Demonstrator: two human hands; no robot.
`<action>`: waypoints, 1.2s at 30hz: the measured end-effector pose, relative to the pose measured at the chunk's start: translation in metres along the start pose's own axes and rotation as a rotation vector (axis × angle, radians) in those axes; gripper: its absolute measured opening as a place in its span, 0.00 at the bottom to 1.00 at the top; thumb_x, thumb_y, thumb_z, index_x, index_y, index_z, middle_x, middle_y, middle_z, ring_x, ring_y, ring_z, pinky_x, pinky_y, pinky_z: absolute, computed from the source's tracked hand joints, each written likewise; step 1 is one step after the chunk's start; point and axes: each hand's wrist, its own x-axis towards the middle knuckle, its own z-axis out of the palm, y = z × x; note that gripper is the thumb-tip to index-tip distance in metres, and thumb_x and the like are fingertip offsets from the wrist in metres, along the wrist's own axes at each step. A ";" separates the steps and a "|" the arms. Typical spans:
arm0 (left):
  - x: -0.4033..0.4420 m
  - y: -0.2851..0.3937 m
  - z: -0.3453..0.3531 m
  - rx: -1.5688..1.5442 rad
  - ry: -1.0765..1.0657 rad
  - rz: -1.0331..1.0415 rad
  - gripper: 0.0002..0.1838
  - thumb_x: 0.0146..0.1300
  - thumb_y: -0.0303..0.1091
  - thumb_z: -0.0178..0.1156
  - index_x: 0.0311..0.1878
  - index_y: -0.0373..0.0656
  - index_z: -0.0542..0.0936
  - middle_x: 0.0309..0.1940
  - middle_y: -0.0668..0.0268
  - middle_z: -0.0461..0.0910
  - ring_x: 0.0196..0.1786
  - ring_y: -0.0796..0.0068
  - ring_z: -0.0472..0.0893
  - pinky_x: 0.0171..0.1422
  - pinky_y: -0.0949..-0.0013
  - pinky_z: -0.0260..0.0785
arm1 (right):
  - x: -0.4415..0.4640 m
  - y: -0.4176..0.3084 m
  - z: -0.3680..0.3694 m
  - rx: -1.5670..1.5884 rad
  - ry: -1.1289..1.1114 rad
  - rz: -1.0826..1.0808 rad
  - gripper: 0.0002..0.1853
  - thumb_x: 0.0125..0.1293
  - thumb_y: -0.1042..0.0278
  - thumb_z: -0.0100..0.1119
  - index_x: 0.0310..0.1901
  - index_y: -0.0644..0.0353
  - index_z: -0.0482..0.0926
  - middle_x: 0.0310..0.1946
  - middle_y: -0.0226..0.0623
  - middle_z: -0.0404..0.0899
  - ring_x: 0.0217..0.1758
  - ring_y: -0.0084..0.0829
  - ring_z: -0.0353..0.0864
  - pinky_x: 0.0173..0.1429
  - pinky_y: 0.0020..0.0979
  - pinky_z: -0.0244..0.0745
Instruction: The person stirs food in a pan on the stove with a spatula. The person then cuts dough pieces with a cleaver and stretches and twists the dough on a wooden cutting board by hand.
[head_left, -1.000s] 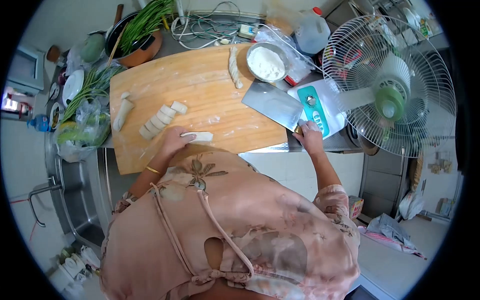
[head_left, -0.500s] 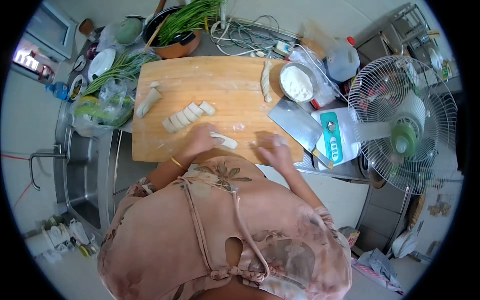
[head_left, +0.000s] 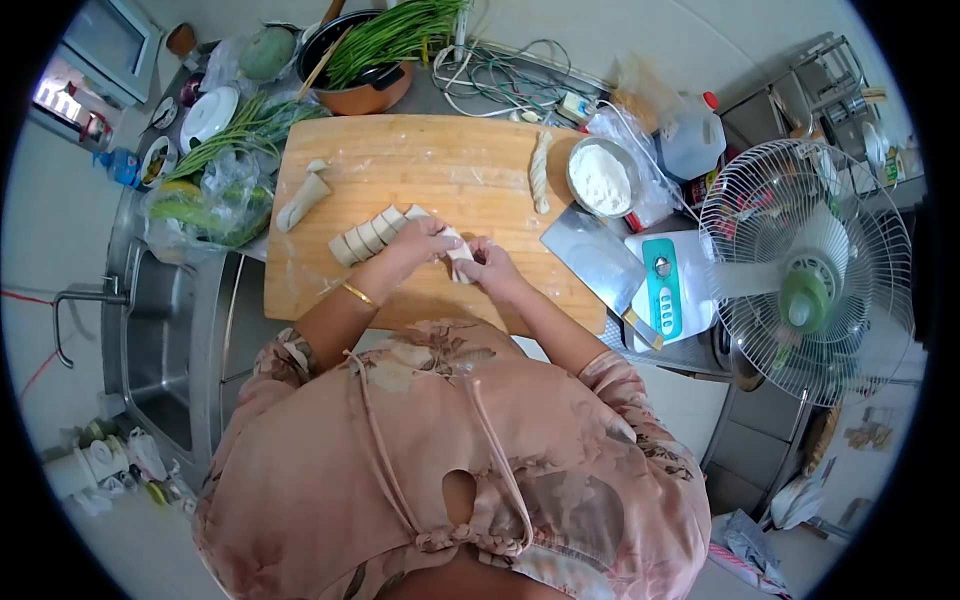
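Observation:
Between my two hands, above the near middle of the wooden board (head_left: 400, 150), is a pale strip of dough (head_left: 459, 258). My left hand (head_left: 420, 243) pinches its upper left side, and my right hand (head_left: 492, 268) grips its right side. Just left of my left hand lies a row of several cut dough pieces (head_left: 366, 237). A longer dough roll (head_left: 302, 203) rests at the board's left, with a small bit at its tip. One twisted dough stick (head_left: 540, 172) lies at the far right of the board.
A bowl of flour (head_left: 601, 178) stands at the board's right. The cleaver (head_left: 594, 254) overlaps the board's right edge, beside a kitchen scale (head_left: 662, 290) and a large fan (head_left: 805, 270). Behind are a pot with green stalks (head_left: 365, 90) and tangled cables (head_left: 510, 75). The sink (head_left: 165, 350) is left.
My left hand has moved up and right with the dough strip, lifting it off the board. My right hand, apart from it before, has come left and taken hold of the strip.

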 end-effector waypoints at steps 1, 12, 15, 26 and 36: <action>0.005 0.005 0.001 -0.014 0.022 0.009 0.13 0.52 0.29 0.66 0.40 0.34 0.78 0.30 0.66 0.80 0.32 0.78 0.76 0.38 0.75 0.69 | 0.003 0.001 0.002 0.135 0.017 -0.008 0.11 0.55 0.68 0.65 0.36 0.61 0.75 0.27 0.32 0.77 0.27 0.20 0.74 0.31 0.24 0.69; 0.081 0.060 -0.014 -0.039 0.220 0.282 0.13 0.55 0.36 0.66 0.39 0.37 0.80 0.32 0.69 0.81 0.33 0.82 0.75 0.37 0.76 0.67 | 0.081 -0.064 -0.046 0.481 -0.128 0.258 0.09 0.64 0.66 0.57 0.42 0.60 0.75 0.31 0.32 0.78 0.31 0.25 0.79 0.33 0.25 0.77; 0.093 0.072 -0.024 0.012 0.218 0.189 0.12 0.57 0.38 0.64 0.41 0.42 0.80 0.32 0.72 0.80 0.32 0.83 0.74 0.37 0.77 0.67 | 0.088 -0.076 -0.052 0.662 -0.144 0.295 0.12 0.66 0.66 0.55 0.46 0.64 0.72 0.35 0.38 0.76 0.37 0.32 0.79 0.37 0.28 0.80; 0.125 0.082 -0.011 0.065 -0.198 -0.042 0.16 0.58 0.37 0.64 0.46 0.40 0.77 0.34 0.69 0.78 0.30 0.82 0.75 0.33 0.78 0.69 | 0.080 -0.058 -0.081 0.584 0.061 0.221 0.11 0.63 0.72 0.58 0.46 0.65 0.72 0.32 0.35 0.77 0.27 0.24 0.77 0.24 0.19 0.69; 0.126 0.077 -0.034 -0.250 -0.466 -0.410 0.11 0.62 0.33 0.60 0.45 0.41 0.77 0.33 0.70 0.78 0.30 0.81 0.76 0.31 0.79 0.72 | 0.045 -0.089 -0.082 -1.112 0.339 -0.895 0.13 0.52 0.79 0.60 0.41 0.66 0.76 0.34 0.39 0.75 0.40 0.35 0.76 0.37 0.33 0.72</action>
